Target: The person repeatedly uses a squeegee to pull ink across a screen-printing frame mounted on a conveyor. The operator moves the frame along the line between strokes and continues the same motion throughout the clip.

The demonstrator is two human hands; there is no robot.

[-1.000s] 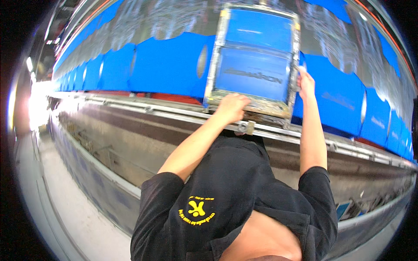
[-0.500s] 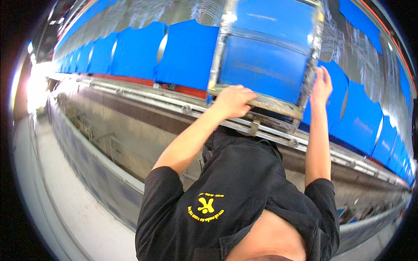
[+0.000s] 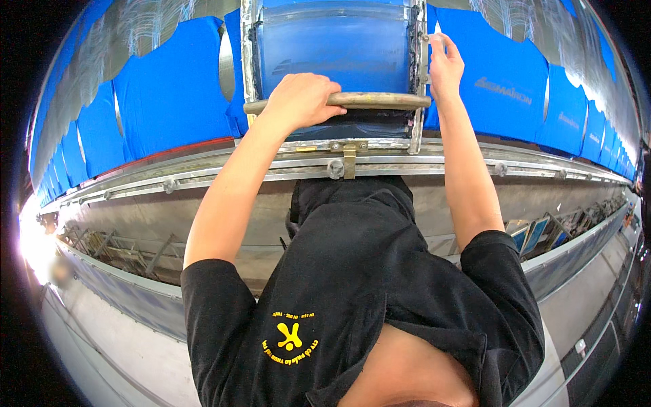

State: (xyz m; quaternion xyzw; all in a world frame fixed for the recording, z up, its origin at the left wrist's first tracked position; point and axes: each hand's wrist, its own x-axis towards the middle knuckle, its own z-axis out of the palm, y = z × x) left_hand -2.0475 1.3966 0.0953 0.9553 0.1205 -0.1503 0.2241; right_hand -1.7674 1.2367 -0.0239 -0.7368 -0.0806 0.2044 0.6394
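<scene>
A screen printing frame (image 3: 249, 51) with a blue-looking mesh lies across the bench in front of me, its near end at a metal rail. My left hand (image 3: 302, 100) is closed around the left part of a squeegee (image 3: 386, 102), a long bar lying crosswise over the near part of the mesh. Dark ink shows on the mesh just nearer than the bar. At the frame's right side is my right hand (image 3: 445, 68), fingers bent against the edge; the exact grip is partly hidden. Right of it lies a blue fabric panel (image 3: 505, 88) bearing a dark print.
More blue fabric panels (image 3: 152, 88) lie in a row both ways along the bench. A metal rail (image 3: 271, 171) with round knobs and a bracket (image 3: 350, 161) runs along its near edge. Below is a trough-like shelf (image 3: 135, 254) holding several frames.
My view has turned, so the frame appears farther left and more level. The squeegee bar under my left hand now lies clear of the frame's near end. My right hand stays beside the frame.
</scene>
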